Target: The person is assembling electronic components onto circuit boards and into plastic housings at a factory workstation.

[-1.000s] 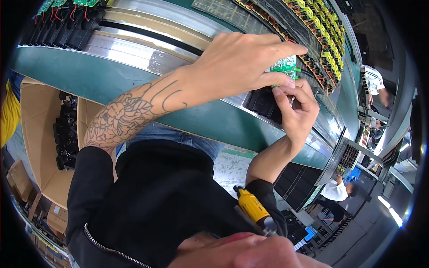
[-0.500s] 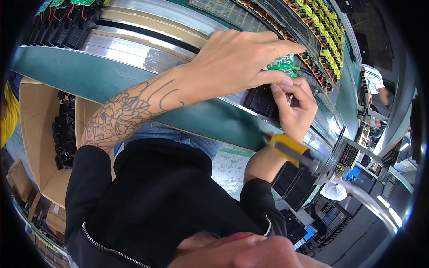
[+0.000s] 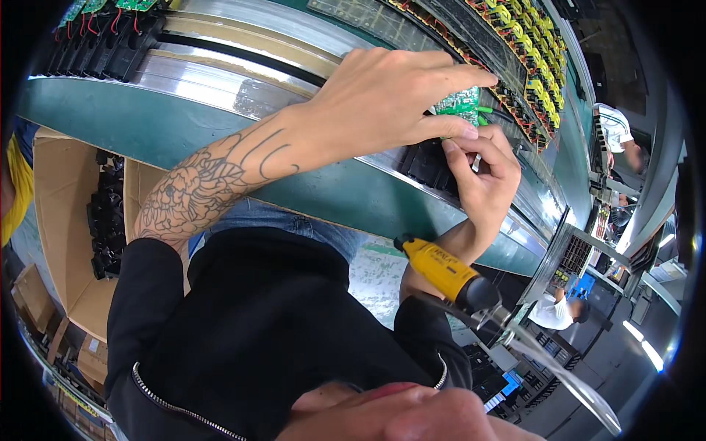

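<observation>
My left hand (image 3: 393,95) reaches across the rail and holds a green circuit board (image 3: 463,103) by its edge between thumb and fingers. At the board's right side, green-tipped black leads (image 3: 494,113) stick out. Just below it, my right hand (image 3: 489,173) is closed in a pinch against the board's lower edge. What its fingertips grip is hidden. Under both hands, a black plastic housing (image 3: 429,165) sits on the rail, partly covered by the right hand. A yellow power screwdriver (image 3: 441,270) hangs in front of my right forearm, touched by neither hand.
Several black housings with boards and red wires (image 3: 110,44) stand on the metal rail (image 3: 198,81) at the left. Rows of yellow-and-black parts (image 3: 526,59) lie far right. A cardboard box (image 3: 62,213) holds black parts. Another person (image 3: 553,310) is at the right.
The hanging yellow screwdriver has swung left and toward me. Both hands have stayed almost in place, with the board shifted very slightly left.
</observation>
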Action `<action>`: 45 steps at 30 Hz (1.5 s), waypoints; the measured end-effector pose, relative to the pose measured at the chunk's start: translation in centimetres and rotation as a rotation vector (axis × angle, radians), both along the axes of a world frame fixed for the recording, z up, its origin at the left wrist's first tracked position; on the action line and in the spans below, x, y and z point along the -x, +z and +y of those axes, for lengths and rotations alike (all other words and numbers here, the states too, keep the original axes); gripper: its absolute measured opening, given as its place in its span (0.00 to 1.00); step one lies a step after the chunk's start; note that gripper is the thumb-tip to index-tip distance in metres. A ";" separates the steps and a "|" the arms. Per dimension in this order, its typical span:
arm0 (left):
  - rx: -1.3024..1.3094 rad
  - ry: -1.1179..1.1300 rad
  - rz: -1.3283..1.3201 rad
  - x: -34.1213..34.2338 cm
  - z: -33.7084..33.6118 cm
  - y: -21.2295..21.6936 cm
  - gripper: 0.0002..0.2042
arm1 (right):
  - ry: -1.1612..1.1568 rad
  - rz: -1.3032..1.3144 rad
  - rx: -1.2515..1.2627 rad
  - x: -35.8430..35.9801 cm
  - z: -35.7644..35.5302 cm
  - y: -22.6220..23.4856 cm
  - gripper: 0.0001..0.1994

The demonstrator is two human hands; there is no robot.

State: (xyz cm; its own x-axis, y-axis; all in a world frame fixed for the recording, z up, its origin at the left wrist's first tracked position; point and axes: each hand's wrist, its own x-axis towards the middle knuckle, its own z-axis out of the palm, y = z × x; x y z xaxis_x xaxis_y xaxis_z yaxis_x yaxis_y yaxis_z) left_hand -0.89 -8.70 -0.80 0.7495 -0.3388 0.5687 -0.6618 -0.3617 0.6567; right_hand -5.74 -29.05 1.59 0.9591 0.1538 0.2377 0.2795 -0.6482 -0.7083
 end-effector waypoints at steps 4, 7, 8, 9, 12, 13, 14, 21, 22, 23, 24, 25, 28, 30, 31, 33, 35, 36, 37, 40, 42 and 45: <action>-0.033 0.011 -0.033 0.1 -0.1 -0.2 0.22 | 0.029 -0.032 0.036 0.0 -0.1 0.2 0.05; -0.031 0.045 -0.068 0.1 -0.1 -0.5 0.22 | 0.044 -0.098 0.095 0.1 -0.1 0.4 0.06; -0.029 0.055 -0.066 0.1 0.0 -0.5 0.22 | 0.050 -0.184 0.047 0.1 -1.0 0.5 0.06; -0.045 0.063 -0.065 0.1 0.1 -0.4 0.22 | 0.058 -0.269 -0.003 0.0 -2.1 0.7 0.07; -0.066 0.022 -0.063 0.0 -0.5 0.3 0.21 | 0.577 -0.237 -0.533 1.7 -3.4 2.4 0.11; -0.074 0.043 -0.061 -0.1 -0.2 0.2 0.21 | 0.784 -0.080 -0.650 2.3 -2.7 2.1 0.12; -0.098 0.057 -0.048 -0.1 0.2 0.1 0.21 | 0.987 0.085 -0.760 2.7 -1.8 1.7 0.13; -0.134 0.038 -0.014 -0.1 0.3 -0.2 0.22 | 1.142 0.015 -0.345 3.9 1.1 4.5 0.08; -0.131 0.042 -0.017 -0.2 0.3 -0.2 0.22 | 0.863 -0.073 -0.249 4.2 1.1 5.2 0.07; -0.135 0.048 -0.014 -0.1 0.4 -0.2 0.22 | 0.643 -0.202 -0.333 3.9 1.1 4.9 0.08; -0.140 0.058 -0.014 0.0 0.4 -0.3 0.22 | 0.419 -0.325 -0.413 3.2 1.2 4.2 0.09; -0.135 0.048 -0.019 0.0 0.2 -0.1 0.22 | 0.163 -0.508 -0.456 2.3 1.0 3.5 0.11; -0.122 0.025 -0.032 0.0 -0.1 0.5 0.22 | -0.185 -0.551 -0.385 0.4 0.0 3.2 0.13; -0.119 0.045 -0.033 0.1 0.2 0.3 0.22 | -0.250 -0.556 -0.312 -0.4 0.7 2.1 0.13; -0.120 0.061 -0.029 0.2 0.3 0.1 0.22 | -0.278 -0.553 -0.279 -0.8 1.1 1.4 0.13; -0.118 0.070 -0.019 0.3 0.4 -0.1 0.22 | -0.310 -0.545 -0.239 -1.0 1.7 0.7 0.13; -0.147 0.057 -0.008 0.2 0.4 0.0 0.22 | -0.332 -0.537 -0.212 -1.0 2.3 0.7 0.13; -0.163 0.051 -0.002 0.2 0.4 0.1 0.22 | -0.342 -0.532 -0.199 -1.0 2.6 0.7 0.13; -0.178 0.046 0.004 0.2 0.4 0.1 0.22 | -0.352 -0.527 -0.186 -0.9 2.6 0.6 0.13; -0.202 0.032 0.011 0.0 0.6 0.4 0.22 | -0.371 -0.496 -0.157 -0.7 1.3 0.2 0.13; -0.226 0.020 0.013 0.0 0.8 0.4 0.22 | -0.387 -0.472 -0.129 -0.5 0.5 0.0 0.13; -0.229 0.019 0.014 0.0 0.8 0.4 0.22 | -0.345 -0.465 -0.195 -0.6 1.0 0.3 0.13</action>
